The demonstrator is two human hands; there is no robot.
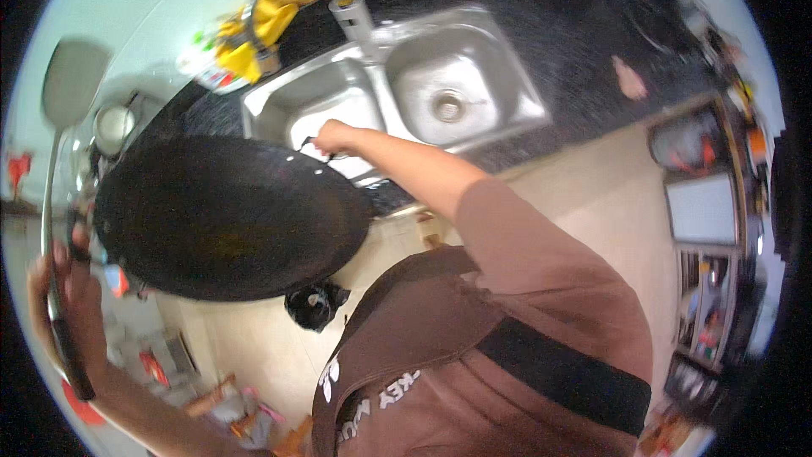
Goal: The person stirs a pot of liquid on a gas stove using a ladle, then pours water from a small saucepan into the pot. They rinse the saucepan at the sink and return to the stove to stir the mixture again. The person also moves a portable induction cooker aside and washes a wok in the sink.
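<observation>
A large black wok (235, 219) hangs in the air, tilted, with its dark inside facing up at me. My right hand (336, 138) grips its black loop handle (307, 145) over the left basin of a steel double sink (469, 79). On the far left, my left hand (79, 298) is closed around a long metal wok spatula (73, 86), its blade upward and its dark grip (66, 349) below. The fingers of this hand are also at the wok's other handle (78, 235), and blur hides the exact hold.
The curved faucet (257, 9) stands behind the sink beside yellow cloth or gloves (269, 22). A pale pink item (628, 79), too blurred to name, lies on the black countertop (571, 32). Below the wok is a black-lined bin (314, 306) on the tiled floor (241, 343).
</observation>
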